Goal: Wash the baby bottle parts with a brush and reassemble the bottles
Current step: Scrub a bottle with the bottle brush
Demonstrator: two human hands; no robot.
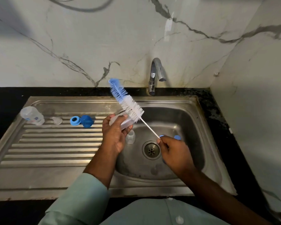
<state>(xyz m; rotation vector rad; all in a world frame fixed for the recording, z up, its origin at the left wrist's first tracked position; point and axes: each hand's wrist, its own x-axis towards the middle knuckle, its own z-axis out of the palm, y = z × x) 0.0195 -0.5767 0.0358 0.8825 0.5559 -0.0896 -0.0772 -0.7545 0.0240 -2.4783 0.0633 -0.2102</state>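
Holding a clear bottle (122,123) in curled fingers, the left hand (114,135) sits mid-frame over the sink (191,127). Its right hand (175,151) pinches the thin brush (128,104) handle; bristles point up-left, beside the bottle. Another bottle (32,117), maybe a teat (57,120), and blue caps (82,121) lie left on the drainboard (52,143).

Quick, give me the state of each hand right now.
Left hand: gripping a clear bottle.
Right hand: fingers pinching the thin handle of the bottle brush.
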